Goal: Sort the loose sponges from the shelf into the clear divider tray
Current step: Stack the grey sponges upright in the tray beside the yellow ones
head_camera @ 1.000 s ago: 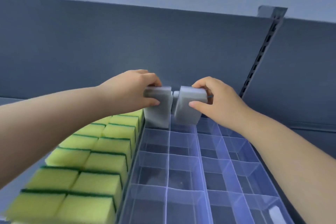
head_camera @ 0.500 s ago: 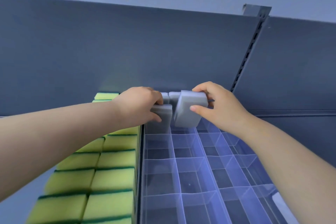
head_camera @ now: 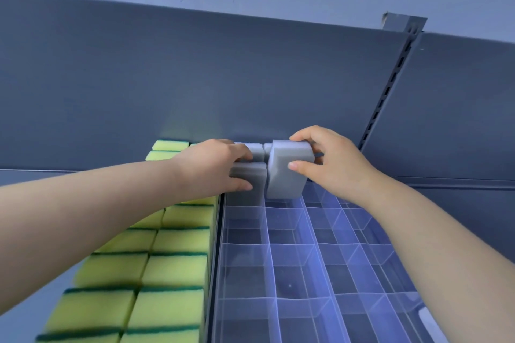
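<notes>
Left hand [head_camera: 220, 167] pinching grey sponge [head_camera: 250, 175], right hand [head_camera: 331, 164] gripping second grey sponge [head_camera: 287, 170]; both held upright, edge-down, presumably to slot into far cells of divider tray [head_camera: 292, 259].

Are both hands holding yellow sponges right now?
No: the left hand and right hand each grip a grey sponge at the far end of the divider tray.

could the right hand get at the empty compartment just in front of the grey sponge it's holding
Probably yes. The right hand grips a grey sponge right above the clear divider tray; the compartment below is open-topped, with nothing over it.
</notes>
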### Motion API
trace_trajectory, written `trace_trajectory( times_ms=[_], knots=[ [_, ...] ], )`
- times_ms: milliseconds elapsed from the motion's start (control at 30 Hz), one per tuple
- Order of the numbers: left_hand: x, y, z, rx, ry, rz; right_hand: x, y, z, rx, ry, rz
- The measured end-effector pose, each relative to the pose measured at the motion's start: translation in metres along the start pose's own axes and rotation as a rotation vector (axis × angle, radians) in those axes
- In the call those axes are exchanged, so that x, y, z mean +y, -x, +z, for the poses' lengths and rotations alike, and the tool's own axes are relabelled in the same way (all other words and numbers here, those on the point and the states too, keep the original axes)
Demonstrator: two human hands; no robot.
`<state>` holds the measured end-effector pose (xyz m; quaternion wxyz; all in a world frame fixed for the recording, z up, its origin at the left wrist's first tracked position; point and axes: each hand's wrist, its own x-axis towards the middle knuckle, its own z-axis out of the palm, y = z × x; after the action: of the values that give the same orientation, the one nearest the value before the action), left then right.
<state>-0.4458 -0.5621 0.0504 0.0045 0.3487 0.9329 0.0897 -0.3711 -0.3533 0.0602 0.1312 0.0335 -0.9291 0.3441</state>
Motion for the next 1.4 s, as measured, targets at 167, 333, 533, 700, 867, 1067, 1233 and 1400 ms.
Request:
trace_trajectory(
  times_ms=[167,333,533,700,867,1067,1233,1400],
  knots=[
    [0.001,-0.002,-0.004,0.01,0.016,0.016,0.005,0.001,0.008,-0.023,0.031,0.003],
    [0.002,-0.005,-0.006,0.004,-0.002,0.027,0.016,0.005,0.017,-0.1,0.046,0.046],
    [0.0,-0.004,-0.005,-0.024,0.012,0.067,0.023,0.006,0.026,-0.151,0.145,0.027],
    [-0.001,-0.002,-0.006,-0.016,0.011,0.095,0.023,0.005,0.027,-0.159,0.221,0.007],
    [-0.002,-0.001,-0.005,-0.018,0.003,0.098,0.019,0.006,0.029,-0.163,0.279,0.013],
    [-0.002,0.0,-0.005,-0.032,-0.009,0.116,0.011,0.01,0.026,-0.162,0.321,0.023],
    [0.0,0.003,-0.007,-0.004,-0.072,0.172,0.006,0.018,0.031,-0.107,0.346,0.044],
    [0.016,0.016,-0.014,0.045,-0.261,0.275,-0.004,0.035,0.03,-0.073,0.372,0.027]
  ],
)
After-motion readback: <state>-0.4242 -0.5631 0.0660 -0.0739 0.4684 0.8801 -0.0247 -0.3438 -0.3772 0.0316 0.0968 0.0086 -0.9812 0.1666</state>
